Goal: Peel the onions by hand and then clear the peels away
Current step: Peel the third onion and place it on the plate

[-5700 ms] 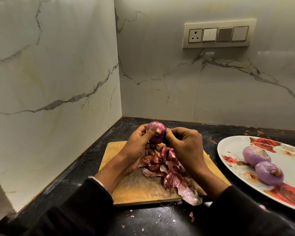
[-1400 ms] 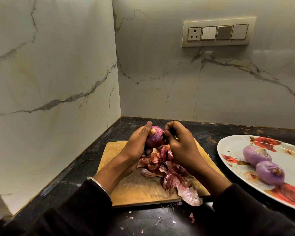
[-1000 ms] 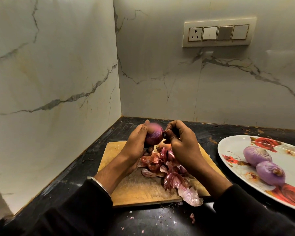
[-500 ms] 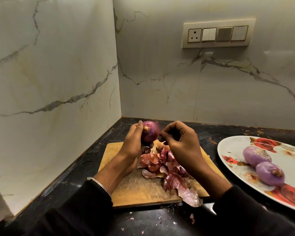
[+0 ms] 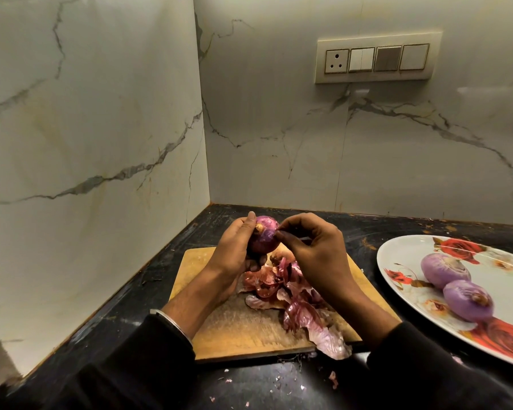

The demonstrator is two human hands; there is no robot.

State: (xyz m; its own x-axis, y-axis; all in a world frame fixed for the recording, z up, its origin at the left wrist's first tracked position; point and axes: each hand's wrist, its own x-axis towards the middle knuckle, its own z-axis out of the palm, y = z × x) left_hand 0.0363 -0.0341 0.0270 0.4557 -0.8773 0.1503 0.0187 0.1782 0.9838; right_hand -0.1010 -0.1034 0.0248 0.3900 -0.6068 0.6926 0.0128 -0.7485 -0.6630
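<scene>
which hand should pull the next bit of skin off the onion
Right hand: its fingertips already pinch at the onion, which the left hand cradles above the cutting board.

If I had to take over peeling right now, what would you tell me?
Left hand grips the onion above the cutting board.
Right hand pinches at the skin near the onion's top.
Peels are piled on the board; small bits lie on the black counter.
Done: two peeled onions lie on the flowered plate.
Left: finish this onion, likely put it on the plate, then clear the peels.
</scene>
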